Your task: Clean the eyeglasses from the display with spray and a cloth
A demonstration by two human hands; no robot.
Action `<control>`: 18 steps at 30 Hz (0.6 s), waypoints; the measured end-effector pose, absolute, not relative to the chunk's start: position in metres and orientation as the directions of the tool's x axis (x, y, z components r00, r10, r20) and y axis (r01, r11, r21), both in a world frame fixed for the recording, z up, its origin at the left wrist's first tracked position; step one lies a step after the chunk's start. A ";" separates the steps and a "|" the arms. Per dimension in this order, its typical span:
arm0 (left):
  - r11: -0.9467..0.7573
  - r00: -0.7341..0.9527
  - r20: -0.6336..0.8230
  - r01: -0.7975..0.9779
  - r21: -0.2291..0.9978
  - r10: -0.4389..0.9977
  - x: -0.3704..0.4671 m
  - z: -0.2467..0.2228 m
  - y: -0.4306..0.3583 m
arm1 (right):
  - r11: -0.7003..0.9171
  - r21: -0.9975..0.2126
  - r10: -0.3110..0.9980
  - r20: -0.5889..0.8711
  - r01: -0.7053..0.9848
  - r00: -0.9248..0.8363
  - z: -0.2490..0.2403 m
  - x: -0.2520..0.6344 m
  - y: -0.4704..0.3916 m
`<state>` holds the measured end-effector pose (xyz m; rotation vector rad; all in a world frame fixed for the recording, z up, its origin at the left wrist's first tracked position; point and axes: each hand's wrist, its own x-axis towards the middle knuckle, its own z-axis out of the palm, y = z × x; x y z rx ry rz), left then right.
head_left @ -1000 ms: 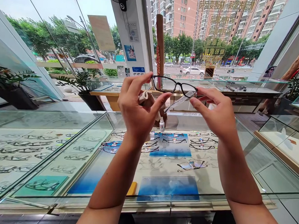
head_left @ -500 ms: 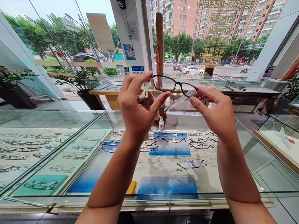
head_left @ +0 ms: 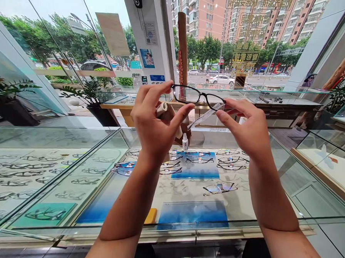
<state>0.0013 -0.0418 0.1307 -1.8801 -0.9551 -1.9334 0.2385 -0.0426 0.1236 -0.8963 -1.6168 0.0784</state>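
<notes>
Head view: the black-rimmed eyeglasses [head_left: 202,94] are held up in the air between the two hands, beyond and above the near edge of the glass counter [head_left: 242,227], with their long axis running crosswise from one hand to the other and the right end dipping slightly. Neither hand is nearer, since each touches one end: the left hand [head_left: 154,118] has its fingertips at the upper left corner, its thumb reaching in beneath the left lens (whether that thumb presses the rim is hard to tell), while the right hand [head_left: 249,129] pinches the right end between thumb and fingers. Tucked in the left hand is a beige cloth [head_left: 165,110], soft and loosely rolled. From the right end a clear strip [head_left: 204,117], creased and shiny like plastic, slants down and left; what it covers cannot be made out. The rims are glossy and slim, the lenses transparent rounded rectangles. Lower down stand a small white bottle [head_left: 185,142] and, behind flat glass, a thin-framed pair [head_left: 220,189] near a smooth blue panel [head_left: 194,215].
</notes>
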 end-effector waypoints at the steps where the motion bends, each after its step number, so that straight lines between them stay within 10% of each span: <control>1: -0.747 -0.111 0.964 0.614 0.256 0.240 0.001 0.130 -0.041 | 0.697 -0.512 0.582 0.813 0.503 0.021 0.124 0.238 -0.043; 18: -0.832 -0.155 0.946 0.451 0.323 0.284 -0.001 0.129 -0.039 | 0.708 -0.489 0.557 0.830 0.510 0.022 0.123 0.240 -0.042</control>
